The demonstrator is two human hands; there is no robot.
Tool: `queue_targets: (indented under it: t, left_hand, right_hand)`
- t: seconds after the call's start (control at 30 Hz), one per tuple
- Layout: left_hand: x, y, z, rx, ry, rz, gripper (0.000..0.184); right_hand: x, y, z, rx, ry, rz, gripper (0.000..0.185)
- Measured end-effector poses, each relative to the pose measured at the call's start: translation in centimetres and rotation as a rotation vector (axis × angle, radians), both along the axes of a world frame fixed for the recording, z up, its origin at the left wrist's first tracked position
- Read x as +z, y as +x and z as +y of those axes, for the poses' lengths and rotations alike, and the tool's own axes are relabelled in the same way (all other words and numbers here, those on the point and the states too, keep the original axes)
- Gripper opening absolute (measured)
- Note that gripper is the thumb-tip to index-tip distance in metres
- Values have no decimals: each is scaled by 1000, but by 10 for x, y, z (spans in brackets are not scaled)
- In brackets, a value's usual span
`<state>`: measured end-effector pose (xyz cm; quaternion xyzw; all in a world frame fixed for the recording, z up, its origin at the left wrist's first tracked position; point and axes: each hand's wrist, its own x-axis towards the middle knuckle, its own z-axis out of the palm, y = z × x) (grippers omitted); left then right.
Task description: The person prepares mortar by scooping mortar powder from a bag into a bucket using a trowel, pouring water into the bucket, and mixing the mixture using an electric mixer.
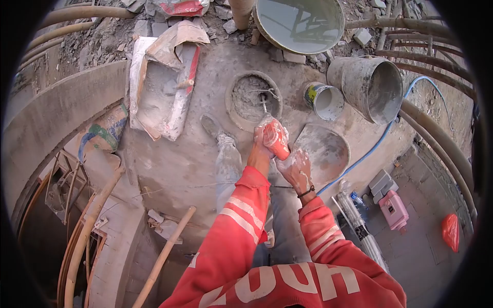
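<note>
Both of my hands are on an orange-red power drill point(276, 138) smeared with pale mortar. My left hand point(262, 132) is closed around its front part. Wrapped against the rear end is my right hand point(295, 167), with mortar on the skin and a dark band at the wrist. A thin mixing shaft point(264, 106) runs from the drill down into a round tub point(231, 110). Wet grey mortar point(248, 92) fills much of that tub, and the shaft's lower end is sunk in it.
Left of the tub lies a torn cement bag point(177, 110) with grey powder. To the right are a small paint can point(328, 102), a large bucket point(354, 84), a mortar-stained basin point(323, 151) and a blue hose point(365, 155). A water-filled vat point(300, 25) stands beyond. Bamboo poles point(167, 254) surround the area.
</note>
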<state>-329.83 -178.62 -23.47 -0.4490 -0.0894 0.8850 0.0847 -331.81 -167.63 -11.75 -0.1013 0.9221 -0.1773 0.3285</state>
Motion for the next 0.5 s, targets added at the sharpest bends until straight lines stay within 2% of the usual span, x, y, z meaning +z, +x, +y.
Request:
queue_targets:
  t: [0.03, 0.07, 0.1, 0.23, 0.3, 0.4, 0.5]
  left_hand:
    - [-2, 8, 6, 4, 10, -35, 37]
    - [-4, 13, 10, 20, 26, -192, 37]
    - [-6, 20, 9, 12, 32, -202, 37]
    - [-12, 49, -2, -39, 71, -239, 37]
    - [-5, 59, -15, -68, 91, -262, 37]
    - [23, 53, -52, 38, 126, -242, 38]
    - [16, 62, -69, 17, 35, -4, 37]
  right_hand:
    - [4, 4, 1, 11, 3, -6, 39]
    - [7, 8, 1, 22, 4, -10, 43]
    - [10, 14, 0, 30, 7, -15, 46]
    - [37, 20, -33, -100, 58, -176, 39]
    - [32, 35, -39, -54, 71, -152, 39]
    - [23, 41, -64, -46, 31, -99, 37]
    - [21, 43, -84, -36, -23, -13, 36]
